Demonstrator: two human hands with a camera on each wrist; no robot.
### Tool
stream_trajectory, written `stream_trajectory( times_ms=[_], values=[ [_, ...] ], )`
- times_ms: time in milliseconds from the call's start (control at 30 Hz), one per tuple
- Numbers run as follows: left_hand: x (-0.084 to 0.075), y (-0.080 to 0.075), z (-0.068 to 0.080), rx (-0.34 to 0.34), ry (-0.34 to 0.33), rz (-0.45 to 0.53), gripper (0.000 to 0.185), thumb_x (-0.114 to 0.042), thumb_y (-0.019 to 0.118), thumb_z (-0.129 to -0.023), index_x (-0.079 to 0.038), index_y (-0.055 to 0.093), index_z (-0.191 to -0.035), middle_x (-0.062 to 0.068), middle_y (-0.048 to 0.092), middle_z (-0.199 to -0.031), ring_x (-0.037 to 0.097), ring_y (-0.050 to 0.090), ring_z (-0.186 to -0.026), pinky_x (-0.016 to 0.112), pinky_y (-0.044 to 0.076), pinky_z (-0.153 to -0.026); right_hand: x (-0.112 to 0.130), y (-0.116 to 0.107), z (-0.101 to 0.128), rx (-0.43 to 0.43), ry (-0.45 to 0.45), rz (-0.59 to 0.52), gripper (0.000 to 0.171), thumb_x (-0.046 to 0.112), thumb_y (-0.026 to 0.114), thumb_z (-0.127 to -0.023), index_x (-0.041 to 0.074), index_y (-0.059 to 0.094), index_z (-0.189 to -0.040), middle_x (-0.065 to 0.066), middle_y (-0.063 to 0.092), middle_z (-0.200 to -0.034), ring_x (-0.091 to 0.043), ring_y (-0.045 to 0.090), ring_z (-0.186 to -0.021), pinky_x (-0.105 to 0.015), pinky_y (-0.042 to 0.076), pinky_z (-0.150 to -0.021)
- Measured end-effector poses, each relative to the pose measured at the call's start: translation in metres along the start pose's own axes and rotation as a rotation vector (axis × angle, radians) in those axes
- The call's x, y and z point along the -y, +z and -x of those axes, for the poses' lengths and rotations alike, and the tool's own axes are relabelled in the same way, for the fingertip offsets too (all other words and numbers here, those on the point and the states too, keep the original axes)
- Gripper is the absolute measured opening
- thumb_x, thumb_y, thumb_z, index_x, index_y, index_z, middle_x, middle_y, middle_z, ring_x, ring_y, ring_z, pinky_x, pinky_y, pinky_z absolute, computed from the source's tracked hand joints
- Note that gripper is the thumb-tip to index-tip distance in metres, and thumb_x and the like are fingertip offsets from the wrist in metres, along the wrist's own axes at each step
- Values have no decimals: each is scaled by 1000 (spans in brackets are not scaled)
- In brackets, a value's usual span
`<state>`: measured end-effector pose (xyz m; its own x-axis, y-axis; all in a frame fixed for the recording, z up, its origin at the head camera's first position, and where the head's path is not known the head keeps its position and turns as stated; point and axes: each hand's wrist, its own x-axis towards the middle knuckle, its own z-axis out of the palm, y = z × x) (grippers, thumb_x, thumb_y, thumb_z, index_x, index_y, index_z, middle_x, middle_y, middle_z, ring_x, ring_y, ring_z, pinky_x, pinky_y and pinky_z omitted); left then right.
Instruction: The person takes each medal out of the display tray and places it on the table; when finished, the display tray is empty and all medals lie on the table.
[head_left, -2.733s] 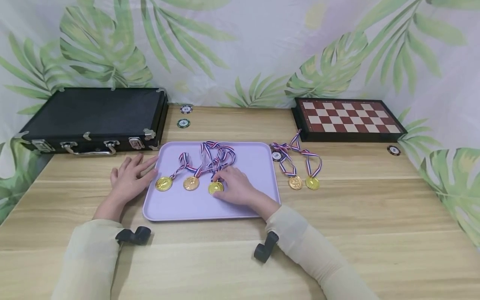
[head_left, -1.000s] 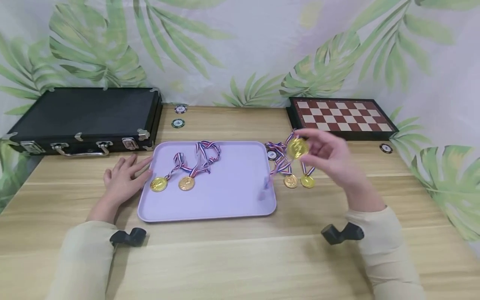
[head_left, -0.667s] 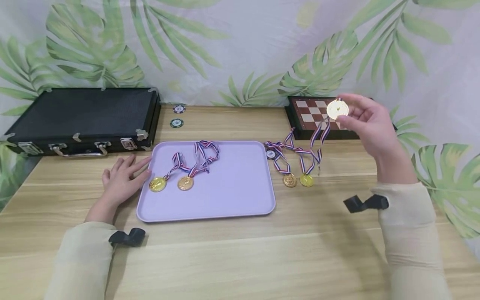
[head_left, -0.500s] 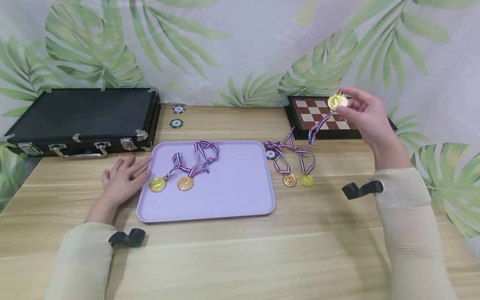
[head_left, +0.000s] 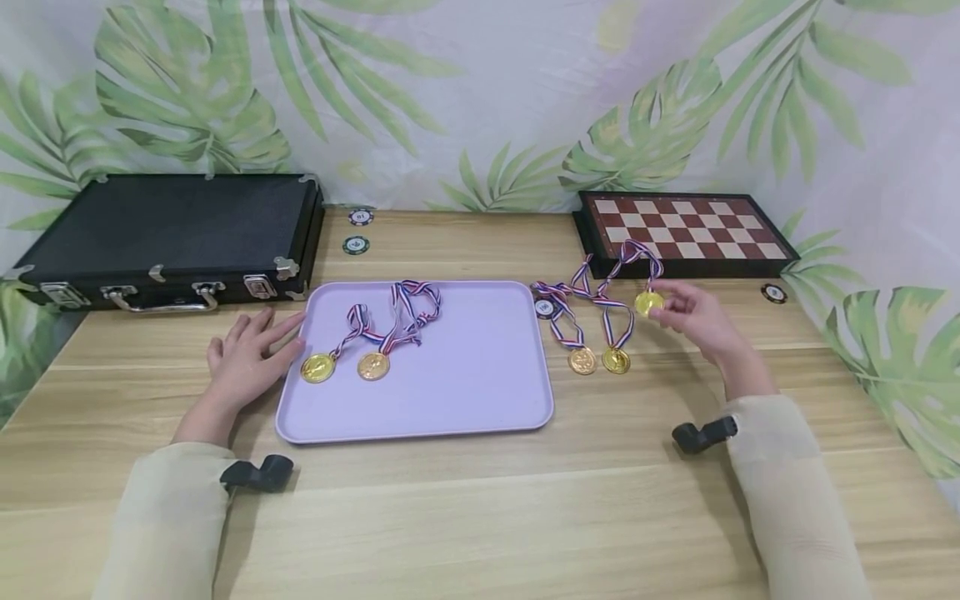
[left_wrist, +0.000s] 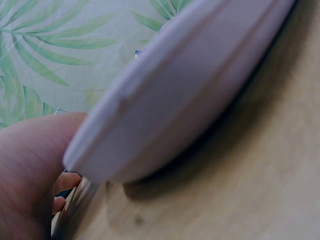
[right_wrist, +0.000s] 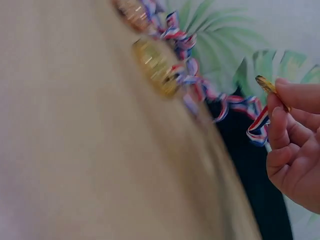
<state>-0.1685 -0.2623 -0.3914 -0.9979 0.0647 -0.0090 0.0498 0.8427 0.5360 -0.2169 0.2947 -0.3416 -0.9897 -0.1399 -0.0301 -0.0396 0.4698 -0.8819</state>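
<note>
Two medals (head_left: 345, 367) on tray (head_left: 465, 400): head view only.

Light: bright, even, soft | Shadows: faint, beneath forearms, lower frame | Head view: sharp centre, slight bowing at edges | Left wrist: close, soft focus | Right wrist: heavy blur left, centre

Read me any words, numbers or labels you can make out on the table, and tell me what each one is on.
Nothing can be read with certainty.
White poker chip: a central mark, perhaps a number, too small to read.
Green poker chip: central mark, too small.
Chip by the tray and chip right of the chessboard: too small.
Gold medals: embossing, blurred.
</note>
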Motion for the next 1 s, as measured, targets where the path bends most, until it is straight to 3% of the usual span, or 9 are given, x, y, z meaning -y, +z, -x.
stream_trajectory(
  times_ms=[200,333,667,1000],
  values=[
    [0,-1,0,3,-5,4,55,-45,36,-88,-14,33,-133,27,10,-138,44,-9,-123,61,-14,-86,-26,1,11,99,42,63,49,7,62,-78,-2,42,-123,-5,55,-75,-9,47,-58,-22,40,-49],
    [-1,-1,0,5,-1,1,55,-45,36,-88,-14,32,-133,27,10,-137,44,-9,-123,61,-14,-86,-33,3,18,116,45,99,48,7,62,-78,-3,44,-121,-8,55,-75,-9,48,-57,-22,41,-48],
    [-2,-2,0,7,-1,-12,55,-45,35,-88,-14,33,-133,27,10,-137,45,-8,-122,62,-12,-86,-38,4,26,145,-46,213,44,5,63,-77,-4,48,-118,-10,52,-73,-10,44,-58,-22,37,-48],
    [0,-1,0,4,5,-8,55,-45,36,-88,-14,33,-133,27,11,-137,45,-7,-123,62,-12,-86,-38,-2,30,192,-44,301,43,7,64,-77,-2,51,-116,-7,51,-68,-10,42,-55,-23,36,-47]
  ],
)
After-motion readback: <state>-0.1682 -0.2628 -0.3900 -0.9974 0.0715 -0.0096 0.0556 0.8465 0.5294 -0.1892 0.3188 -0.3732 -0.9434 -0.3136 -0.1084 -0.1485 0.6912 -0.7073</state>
